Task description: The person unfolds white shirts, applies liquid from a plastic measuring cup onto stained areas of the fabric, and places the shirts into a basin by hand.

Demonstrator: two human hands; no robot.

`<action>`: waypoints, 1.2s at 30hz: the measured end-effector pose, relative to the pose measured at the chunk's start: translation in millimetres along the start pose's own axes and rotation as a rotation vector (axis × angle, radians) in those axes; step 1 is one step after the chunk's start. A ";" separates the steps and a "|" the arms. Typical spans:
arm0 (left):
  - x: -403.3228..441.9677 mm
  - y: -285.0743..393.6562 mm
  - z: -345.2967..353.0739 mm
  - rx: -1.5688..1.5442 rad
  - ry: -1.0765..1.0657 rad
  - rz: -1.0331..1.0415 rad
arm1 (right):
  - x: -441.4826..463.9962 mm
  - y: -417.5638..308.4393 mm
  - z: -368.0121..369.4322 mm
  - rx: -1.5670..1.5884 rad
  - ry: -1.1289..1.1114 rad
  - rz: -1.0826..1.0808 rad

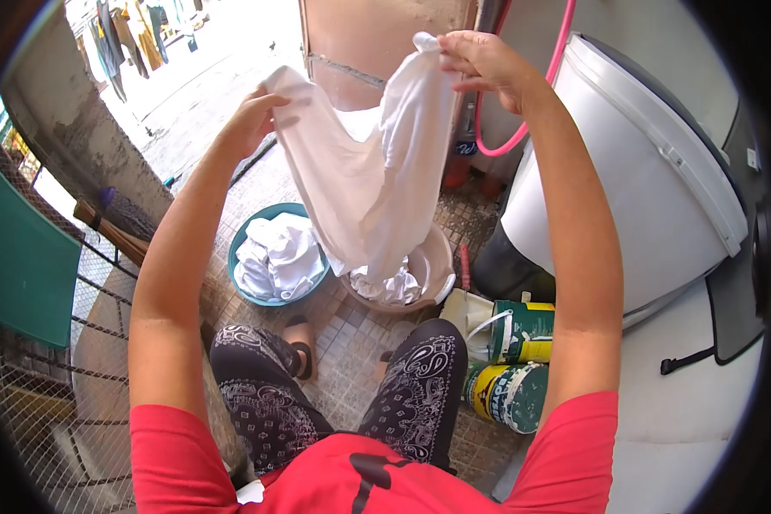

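The left hand (253, 120) has its fingers closed on one upper corner of a white cloth (360, 184); below that hand, on the tiled floor (341, 330), a teal basin (235, 250) holds bunched white laundry (278, 257); the cloth hangs between the hands, right of the left fingers and left of the right ones, its top edge sagging, its long axis running downward and slightly rightward; its lower end overlaps, in this view, a beige basin (438, 257) with crumpled white fabric (394, 289) inside, though I cannot tell whether they touch; the right hand (491, 67), higher in the view, seems to pinch the opposite corner, its other fingers spread; both hands are at the cloth, neither clearly nearer
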State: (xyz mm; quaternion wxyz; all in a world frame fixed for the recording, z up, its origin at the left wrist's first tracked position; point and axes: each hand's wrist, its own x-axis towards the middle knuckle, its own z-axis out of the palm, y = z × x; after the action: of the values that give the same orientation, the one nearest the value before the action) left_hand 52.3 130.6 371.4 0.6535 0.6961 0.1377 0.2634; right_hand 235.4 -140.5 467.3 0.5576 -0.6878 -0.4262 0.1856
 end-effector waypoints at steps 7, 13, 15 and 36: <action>-0.8 -17.3 42.0 -0.033 -0.387 -0.105 | 14.4 61.9 72.7 -0.171 -0.107 -0.159; -15.6 -54.1 63.7 0.075 -0.220 0.002 | 17.0 111.7 107.1 0.051 -0.452 0.132; -33.3 -61.5 72.4 0.029 -0.206 -0.020 | 17.1 114.6 103.0 0.065 -0.431 0.128; -151.1 -248.6 6.6 -0.496 0.279 -0.445 | 88.0 222.7 20.0 0.038 0.300 -0.051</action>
State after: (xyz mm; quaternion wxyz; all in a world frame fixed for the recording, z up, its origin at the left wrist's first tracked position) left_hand -30.6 71.0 98.9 0.8187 0.4268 0.3056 0.2327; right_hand 355.2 -61.9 274.4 0.6324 -0.6859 -0.3521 0.0747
